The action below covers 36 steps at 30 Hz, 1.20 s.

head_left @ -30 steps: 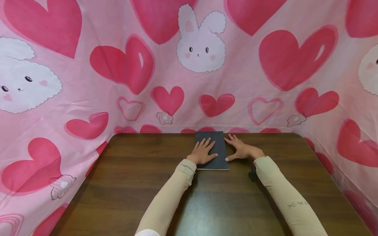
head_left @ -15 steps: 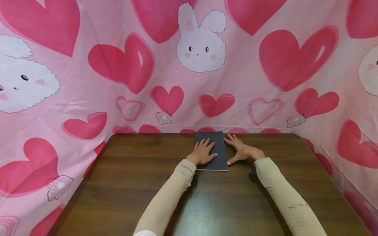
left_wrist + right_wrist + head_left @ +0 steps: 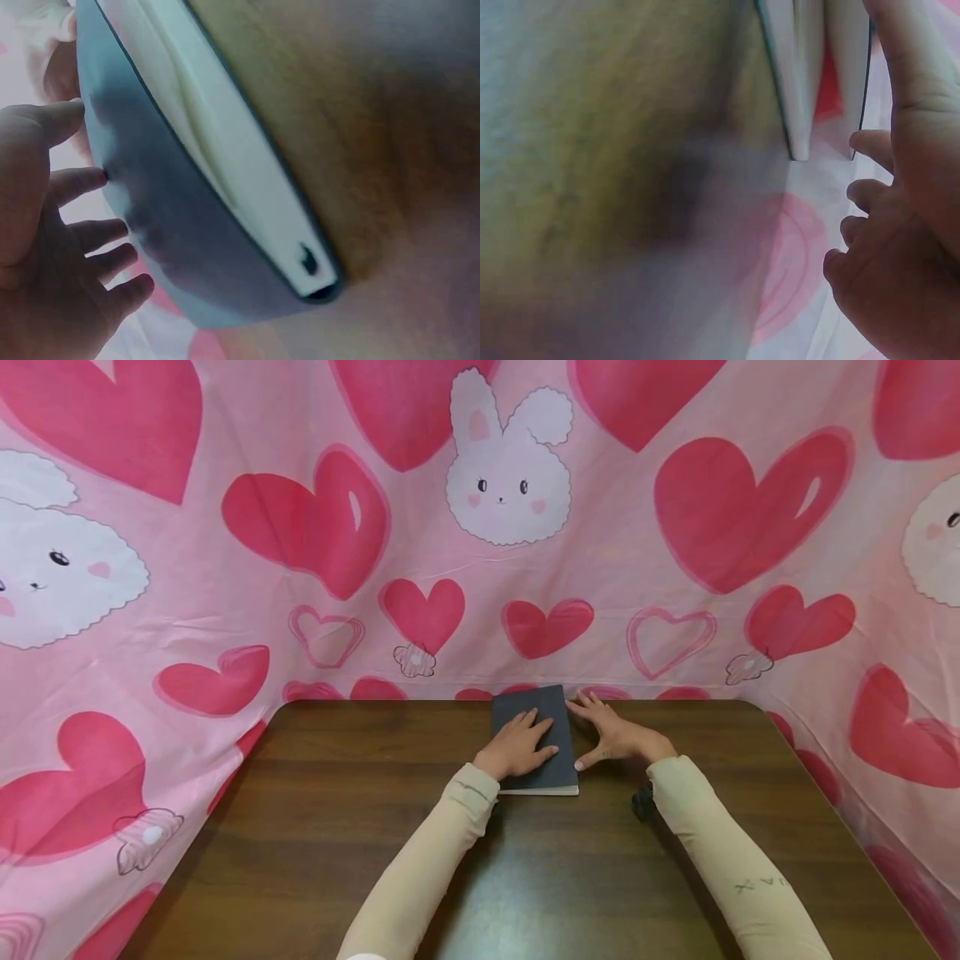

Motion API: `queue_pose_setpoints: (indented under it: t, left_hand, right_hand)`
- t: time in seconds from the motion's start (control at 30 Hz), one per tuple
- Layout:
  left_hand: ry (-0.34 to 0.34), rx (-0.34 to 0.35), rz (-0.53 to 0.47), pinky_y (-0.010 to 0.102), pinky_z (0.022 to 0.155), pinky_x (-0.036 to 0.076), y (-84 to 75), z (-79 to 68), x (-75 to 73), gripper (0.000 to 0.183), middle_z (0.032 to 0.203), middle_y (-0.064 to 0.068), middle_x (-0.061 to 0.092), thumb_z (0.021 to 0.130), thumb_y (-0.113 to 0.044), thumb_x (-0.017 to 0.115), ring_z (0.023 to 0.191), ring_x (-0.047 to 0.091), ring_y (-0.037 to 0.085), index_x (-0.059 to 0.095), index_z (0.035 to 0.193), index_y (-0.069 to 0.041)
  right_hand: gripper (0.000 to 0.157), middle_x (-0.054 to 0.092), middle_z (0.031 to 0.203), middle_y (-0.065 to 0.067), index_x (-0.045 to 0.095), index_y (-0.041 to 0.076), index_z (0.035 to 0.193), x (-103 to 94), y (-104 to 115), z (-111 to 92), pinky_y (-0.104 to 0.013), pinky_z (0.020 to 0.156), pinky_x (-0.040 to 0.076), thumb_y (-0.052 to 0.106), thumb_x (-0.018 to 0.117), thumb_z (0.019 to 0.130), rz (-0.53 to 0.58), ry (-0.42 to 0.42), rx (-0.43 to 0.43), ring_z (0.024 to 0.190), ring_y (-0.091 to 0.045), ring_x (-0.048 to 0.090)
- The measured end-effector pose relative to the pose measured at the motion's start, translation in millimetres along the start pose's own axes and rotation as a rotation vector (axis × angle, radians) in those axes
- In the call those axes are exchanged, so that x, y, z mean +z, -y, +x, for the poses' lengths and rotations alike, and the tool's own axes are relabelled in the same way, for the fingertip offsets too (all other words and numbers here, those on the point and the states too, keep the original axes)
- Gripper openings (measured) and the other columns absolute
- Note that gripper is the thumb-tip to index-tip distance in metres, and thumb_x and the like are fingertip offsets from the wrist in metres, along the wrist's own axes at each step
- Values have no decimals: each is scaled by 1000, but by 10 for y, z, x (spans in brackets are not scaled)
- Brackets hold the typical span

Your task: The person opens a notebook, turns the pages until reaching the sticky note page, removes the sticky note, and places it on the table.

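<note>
A dark grey book (image 3: 531, 703) lies at the table's far edge in the head view, its front cover raised along the right side. My left hand (image 3: 516, 750) rests on the cover with fingers spread. In the left wrist view the fingertips of the left hand (image 3: 60, 232) touch the dark cover, and the white page block shows beside it. At the book's right edge, my right hand (image 3: 613, 735) has its thumb and index finger spread apart along the cover's edge. The right wrist view shows a gap between the pages (image 3: 799, 82), next to the right hand (image 3: 900, 225).
The brown wooden table (image 3: 375, 827) reaches back to a pink cloth (image 3: 420, 543) printed with hearts and rabbits, which hangs behind and at both sides. A small black object (image 3: 642, 802) sits under the right wrist.
The book's right cover edge has lifted, its far right corner now higher. My right fingers have come in against that edge. The left hand stays on the cover, its fingers shifted slightly right.
</note>
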<state>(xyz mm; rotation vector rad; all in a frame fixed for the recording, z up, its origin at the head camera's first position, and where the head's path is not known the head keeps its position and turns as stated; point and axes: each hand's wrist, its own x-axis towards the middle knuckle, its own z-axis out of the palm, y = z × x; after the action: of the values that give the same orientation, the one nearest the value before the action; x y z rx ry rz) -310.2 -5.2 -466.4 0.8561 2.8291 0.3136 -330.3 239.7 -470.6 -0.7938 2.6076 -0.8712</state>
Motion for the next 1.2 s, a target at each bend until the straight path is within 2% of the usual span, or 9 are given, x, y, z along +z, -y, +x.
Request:
queue_pose_setpoints:
  t: [0.27,0.43,0.67,0.87,1.03,1.2]
  left_hand:
    - [-49,27,8,45,125,21,-67,-5,-141,63,168,14,23,106,-50,44,156,20,32,36,159,-17]
    - [-71,36,2,47,126,15,-91,-9,-206,67,169,12,20,105,-55,41,157,14,33,33,161,-18]
    - [-126,23,-21,50,127,7,-110,-33,-366,70,170,10,16,102,-57,43,158,8,36,32,161,-20]
    - [-133,-6,23,52,126,11,-126,-41,-452,68,171,9,17,100,-53,46,158,8,35,35,160,-23]
    - [-155,-22,63,52,126,11,-111,-111,-547,64,170,7,19,100,-49,49,158,9,33,39,158,-24]
    - [-190,-32,60,53,126,8,-34,-210,-660,63,170,7,19,99,-47,51,158,8,33,41,157,-22]
  right_hand:
    - [119,-4,168,-28,19,4,162,-87,91,29,-77,114,7,41,90,75,-6,-20,-44,153,-49,-12]
    - [117,-2,168,-28,19,4,162,-114,164,62,-77,114,8,41,89,76,4,-34,-70,153,-50,-9]
    - [113,-2,169,-24,15,9,164,-130,274,109,-74,116,10,43,85,81,18,-52,-59,155,-47,-7]
    - [114,-1,169,-25,12,4,163,-90,324,134,-73,117,5,43,83,83,25,-65,-77,155,-47,-7]
    - [112,0,168,-26,8,3,163,14,335,130,-72,117,4,47,78,87,8,-45,-40,154,-50,-5]
    - [116,2,168,-27,5,-1,162,129,328,125,-70,118,9,53,76,87,-20,11,40,154,-50,-3]
